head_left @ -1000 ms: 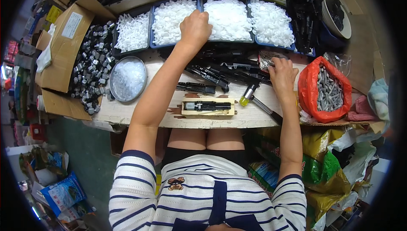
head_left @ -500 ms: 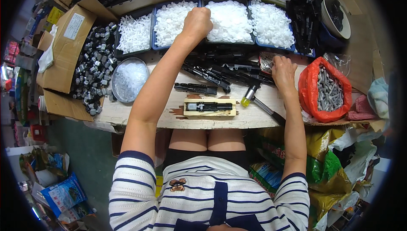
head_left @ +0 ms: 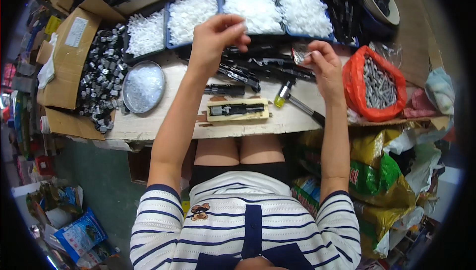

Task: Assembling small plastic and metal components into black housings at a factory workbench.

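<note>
White parts [head_left: 253, 9] are being kept in a tray [head_left: 270, 34] by the left hand [head_left: 222, 38], whose thumb and fingertips are being held close together; whether anything is being gripped cannot be told. Near a small container [head_left: 299, 53], the right hand [head_left: 326, 69] is being held curled, its grip equally unclear. Any tiny piece could be lost among the black assemblies [head_left: 239, 74] through a loose pinch. On the pale bench [head_left: 144, 127], a black mechanism [head_left: 244, 108] is being cradled in a wooden block [head_left: 238, 117]; beyond the red bag [head_left: 353, 91], sacks [head_left: 377, 146] are being stored below.
</note>
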`<state>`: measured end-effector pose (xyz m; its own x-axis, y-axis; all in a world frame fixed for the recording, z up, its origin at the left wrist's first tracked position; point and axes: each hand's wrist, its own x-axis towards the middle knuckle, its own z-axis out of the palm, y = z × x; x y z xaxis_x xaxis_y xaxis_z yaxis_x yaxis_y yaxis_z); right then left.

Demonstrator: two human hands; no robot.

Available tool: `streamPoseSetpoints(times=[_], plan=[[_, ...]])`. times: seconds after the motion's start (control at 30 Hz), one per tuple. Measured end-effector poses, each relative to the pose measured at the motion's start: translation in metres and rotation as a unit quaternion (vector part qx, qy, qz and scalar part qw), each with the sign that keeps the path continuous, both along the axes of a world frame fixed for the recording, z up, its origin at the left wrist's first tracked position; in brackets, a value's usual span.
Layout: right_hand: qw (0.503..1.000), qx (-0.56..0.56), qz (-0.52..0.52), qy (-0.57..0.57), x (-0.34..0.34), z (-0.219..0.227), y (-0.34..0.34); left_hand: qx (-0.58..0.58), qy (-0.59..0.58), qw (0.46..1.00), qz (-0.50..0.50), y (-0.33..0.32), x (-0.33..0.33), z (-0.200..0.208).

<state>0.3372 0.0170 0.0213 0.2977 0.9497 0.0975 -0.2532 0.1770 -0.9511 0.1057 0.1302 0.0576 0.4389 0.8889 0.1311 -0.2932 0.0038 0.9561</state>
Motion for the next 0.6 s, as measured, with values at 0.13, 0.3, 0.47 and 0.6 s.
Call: streamPoseSetpoints(times=[0.13,0.3,0.47,0.6], plan=[[0.99,0.007,0.121,0.077,-0.068,0.02,-0.017,-0.065,-0.084,0.993,-0.054,-0.071,-0.017,-0.03],[0.971,-0.033,0.206,0.118,-0.106,0.022,-0.028,-0.087,-0.18,0.977,-0.074,-0.112,-0.037,-0.051],[0.964,-0.063,0.235,0.104,-0.117,0.025,-0.033,-0.029,-0.165,0.985,-0.051,-0.125,-0.043,-0.053],[0.965,-0.094,0.234,0.071,-0.124,0.026,-0.038,0.006,-0.153,0.988,-0.027,-0.128,-0.046,-0.057]])
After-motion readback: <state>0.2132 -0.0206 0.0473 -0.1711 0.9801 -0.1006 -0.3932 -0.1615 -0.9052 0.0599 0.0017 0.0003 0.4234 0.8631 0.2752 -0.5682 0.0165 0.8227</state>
